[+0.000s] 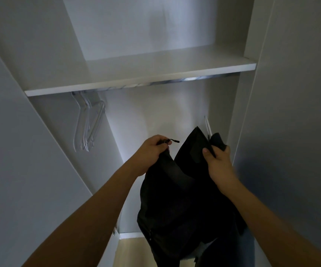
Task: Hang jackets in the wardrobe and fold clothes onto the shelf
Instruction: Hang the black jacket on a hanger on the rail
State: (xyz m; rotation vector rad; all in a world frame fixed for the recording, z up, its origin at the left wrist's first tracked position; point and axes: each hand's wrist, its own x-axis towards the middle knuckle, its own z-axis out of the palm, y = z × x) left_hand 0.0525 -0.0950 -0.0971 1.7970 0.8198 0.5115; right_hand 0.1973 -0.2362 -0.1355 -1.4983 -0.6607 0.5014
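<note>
On the far left of the open wardrobe (46, 60), a few clear plastic hangers (87, 124) hang bunched together from the metal rail (175, 81), which runs just beneath the white shelf (136, 74). Moving rightward, the left hand (152, 151) reaches up with its fingers curled tight around one upper edge of a black jacket (184, 199), a zipper pull poking out just past the knuckles. The jacket hangs in the air between both hands, below the rail and in front of the wardrobe's back panel. The right hand (218, 160) pinches the other upper edge, thumb pressed on the fabric. Just above it a clear hanger hook (207, 125) rises out of the jacket's collar.
</note>
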